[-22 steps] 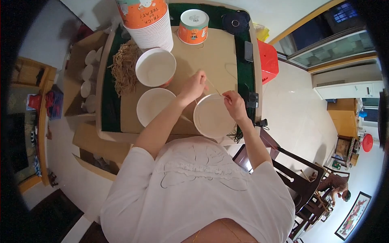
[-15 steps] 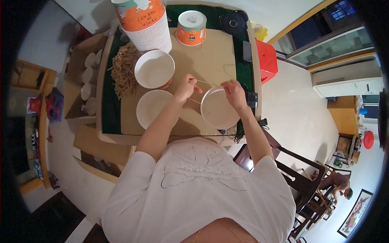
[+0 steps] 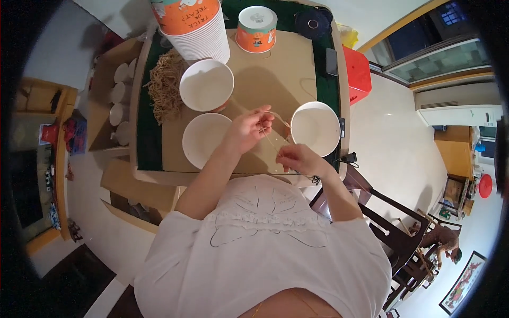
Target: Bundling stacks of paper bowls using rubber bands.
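Observation:
Over the near middle of the table, my left hand [image 3: 249, 130] pinches a thin tan cord [image 3: 271, 141]. The cord runs down toward my right hand [image 3: 298, 158], whose fingers are closed on it. Another stretch of cord leads from my left fingers toward a white-lined paper bucket [image 3: 316, 129] that stands just beyond my right hand; where it ends there is hard to make out. Beside my left forearm stands a second paper bucket [image 3: 204, 139], partly covered by the arm. A third bucket [image 3: 207, 86] stands behind it.
A tall stack of orange paper buckets [image 3: 199, 40] rises at the back left, next to a heap of tan cords [image 3: 165, 87]. One upside-down bucket [image 3: 256, 32] stands at the back. A phone [image 3: 331, 62] lies by the right edge, with a red stool [image 3: 358, 77] beyond.
My right hand has left the right bucket's rim and come down nearer to me. That bucket now stands farther right and away. Cord now stretches between both hands.

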